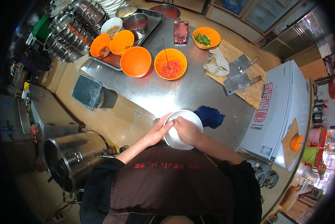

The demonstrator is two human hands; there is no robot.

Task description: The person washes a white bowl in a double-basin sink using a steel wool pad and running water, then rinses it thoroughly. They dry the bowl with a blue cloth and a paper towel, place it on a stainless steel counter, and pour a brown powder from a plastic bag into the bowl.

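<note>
A white bowl (pixel 190 119) is tilted just in front of my apron, at the near edge of the steel table (pixel 167 95). My left hand (pixel 160 131) grips its left rim, the thumb over the edge. Inside the bowl is my right hand (pixel 188 133), fingers curled close to the left thumb. Whether those fingers hold something is hidden. A crumpled dark blue cloth (pixel 212 117) lies on the table right beyond the bowl. Farther off stands an orange bowl of chopped red chili (pixel 171 68) with a spoon in it, beside an empty orange bowl (pixel 135 61).
At the right, a wooden cutting board (pixel 257 95) carries two cleavers (pixel 237 84) and a striped cloth (pixel 217 63). A phone (pixel 180 33) stands near a bowl of chopped greens (pixel 203 40). Left are a tray (pixel 153 21) of containers, a grey bin (pixel 86 91) and a large steel pot (pixel 80 156).
</note>
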